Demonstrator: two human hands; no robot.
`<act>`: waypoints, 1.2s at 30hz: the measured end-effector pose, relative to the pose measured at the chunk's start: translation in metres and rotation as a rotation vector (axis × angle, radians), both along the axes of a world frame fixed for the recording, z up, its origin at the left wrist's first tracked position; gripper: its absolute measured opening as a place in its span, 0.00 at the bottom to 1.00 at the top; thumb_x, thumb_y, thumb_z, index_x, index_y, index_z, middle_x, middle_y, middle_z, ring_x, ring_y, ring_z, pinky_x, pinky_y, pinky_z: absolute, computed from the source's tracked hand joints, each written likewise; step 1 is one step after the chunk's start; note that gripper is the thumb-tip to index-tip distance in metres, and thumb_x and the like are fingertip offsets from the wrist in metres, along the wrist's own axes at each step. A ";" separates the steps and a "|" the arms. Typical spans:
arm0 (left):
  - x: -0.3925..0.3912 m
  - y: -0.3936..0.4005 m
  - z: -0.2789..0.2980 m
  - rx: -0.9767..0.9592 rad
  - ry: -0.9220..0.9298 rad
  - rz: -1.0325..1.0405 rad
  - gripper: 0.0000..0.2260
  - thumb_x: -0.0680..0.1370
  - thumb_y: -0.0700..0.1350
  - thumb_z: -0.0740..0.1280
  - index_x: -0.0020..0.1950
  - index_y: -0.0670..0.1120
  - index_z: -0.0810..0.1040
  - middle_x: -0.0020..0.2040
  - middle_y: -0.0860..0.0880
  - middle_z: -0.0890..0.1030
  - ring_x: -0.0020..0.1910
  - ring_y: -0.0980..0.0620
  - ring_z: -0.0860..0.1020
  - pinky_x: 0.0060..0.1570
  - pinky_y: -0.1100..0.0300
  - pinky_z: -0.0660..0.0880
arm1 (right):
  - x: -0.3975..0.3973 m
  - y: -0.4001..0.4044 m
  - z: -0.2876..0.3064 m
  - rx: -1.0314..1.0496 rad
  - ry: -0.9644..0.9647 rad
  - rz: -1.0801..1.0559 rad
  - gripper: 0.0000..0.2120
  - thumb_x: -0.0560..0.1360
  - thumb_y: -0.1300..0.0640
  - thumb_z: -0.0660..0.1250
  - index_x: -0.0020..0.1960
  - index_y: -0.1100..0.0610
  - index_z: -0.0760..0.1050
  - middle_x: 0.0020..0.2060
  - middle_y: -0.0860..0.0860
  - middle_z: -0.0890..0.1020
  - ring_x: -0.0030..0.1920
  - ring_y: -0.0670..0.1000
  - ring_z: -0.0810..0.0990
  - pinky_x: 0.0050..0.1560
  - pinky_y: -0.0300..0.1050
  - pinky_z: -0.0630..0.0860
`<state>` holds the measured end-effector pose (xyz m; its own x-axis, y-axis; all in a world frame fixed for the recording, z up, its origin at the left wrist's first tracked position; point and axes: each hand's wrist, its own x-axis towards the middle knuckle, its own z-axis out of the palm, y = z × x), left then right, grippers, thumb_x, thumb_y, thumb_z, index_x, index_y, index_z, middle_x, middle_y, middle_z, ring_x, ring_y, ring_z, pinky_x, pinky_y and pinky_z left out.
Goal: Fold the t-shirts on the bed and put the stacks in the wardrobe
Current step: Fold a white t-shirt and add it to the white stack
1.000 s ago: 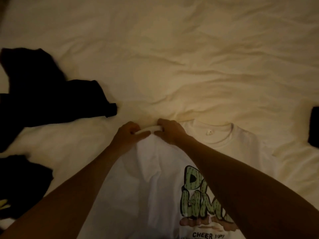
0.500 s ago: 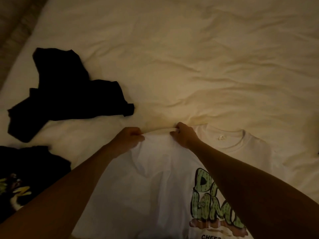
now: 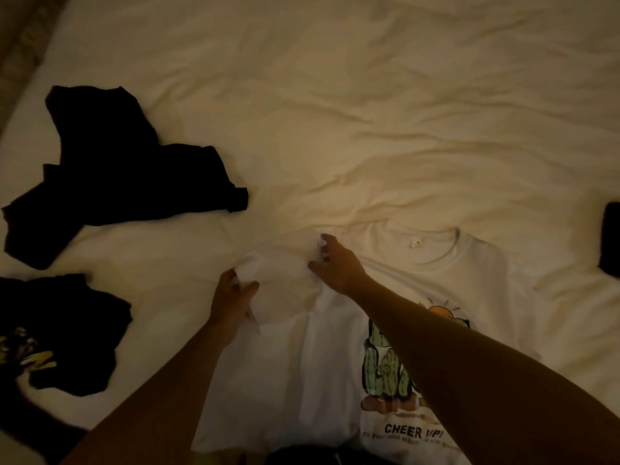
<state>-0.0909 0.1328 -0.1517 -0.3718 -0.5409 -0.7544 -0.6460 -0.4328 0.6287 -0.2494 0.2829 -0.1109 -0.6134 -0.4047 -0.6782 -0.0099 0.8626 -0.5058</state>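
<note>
A white t-shirt (image 3: 419, 263) with a green cactus print and the words "CHEER UP!" lies face up on the bed, collar pointing away from me. My left hand (image 3: 231, 300) pinches the end of its left sleeve (image 3: 281, 273). My right hand (image 3: 335, 266) rests on the sleeve near the shoulder with fingers spread, a fold of white cloth at its fingertips. My right forearm crosses over the print.
A crumpled black t-shirt (image 3: 110, 182) lies on the cream bed sheet (image 3: 369, 112) at the left. A second black shirt (image 3: 63, 330) with a yellow print sits at the lower left. Some dark item (image 3: 610, 243) shows at the right edge. The bed's left edge (image 3: 30, 72) runs diagonally.
My hands have moved apart: the left has drawn the sleeve end down and left, and the right has loosened from a pinch to spread fingers on the cloth.
</note>
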 end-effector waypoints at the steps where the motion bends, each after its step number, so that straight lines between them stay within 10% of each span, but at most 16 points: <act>1: 0.000 0.001 -0.001 -0.085 -0.016 -0.028 0.24 0.78 0.39 0.69 0.72 0.48 0.67 0.66 0.44 0.76 0.54 0.43 0.78 0.48 0.51 0.78 | 0.003 0.002 0.001 0.011 -0.014 0.032 0.37 0.78 0.49 0.68 0.79 0.56 0.53 0.73 0.57 0.68 0.70 0.58 0.70 0.71 0.53 0.67; 10: -0.013 0.030 0.040 -0.790 -0.529 -0.777 0.34 0.77 0.51 0.68 0.78 0.43 0.57 0.74 0.40 0.61 0.68 0.35 0.65 0.62 0.44 0.70 | 0.014 0.054 0.035 0.036 -0.073 0.147 0.35 0.79 0.48 0.66 0.79 0.54 0.54 0.73 0.57 0.68 0.71 0.58 0.68 0.71 0.51 0.65; 20: -0.102 0.151 0.065 -0.695 -0.273 -1.278 0.23 0.81 0.54 0.62 0.73 0.46 0.66 0.71 0.43 0.67 0.69 0.41 0.66 0.64 0.50 0.69 | -0.020 0.246 0.062 0.005 0.056 -0.499 0.17 0.80 0.51 0.66 0.65 0.57 0.73 0.48 0.53 0.79 0.54 0.55 0.79 0.50 0.41 0.71; 27: -0.155 0.275 0.047 -0.618 -0.092 -1.556 0.21 0.82 0.55 0.60 0.73 0.48 0.68 0.70 0.46 0.69 0.69 0.44 0.67 0.63 0.50 0.70 | -0.036 0.390 0.027 0.264 0.200 -1.004 0.32 0.76 0.45 0.69 0.72 0.60 0.64 0.67 0.61 0.70 0.66 0.63 0.72 0.64 0.57 0.72; 31: -0.175 0.322 0.031 -0.584 -0.050 -1.583 0.20 0.81 0.52 0.61 0.71 0.47 0.70 0.66 0.45 0.72 0.65 0.44 0.70 0.61 0.50 0.72 | -0.052 0.421 -0.005 -0.050 -0.100 -1.236 0.27 0.74 0.47 0.73 0.64 0.61 0.72 0.60 0.61 0.79 0.54 0.59 0.80 0.59 0.58 0.78; 36: -0.181 0.354 0.024 -0.576 -0.076 -1.614 0.20 0.81 0.53 0.62 0.72 0.49 0.70 0.67 0.47 0.71 0.65 0.46 0.70 0.61 0.51 0.72 | -0.055 0.422 -0.028 -0.005 -0.189 -1.022 0.26 0.71 0.50 0.76 0.61 0.55 0.66 0.53 0.55 0.77 0.51 0.57 0.79 0.48 0.50 0.79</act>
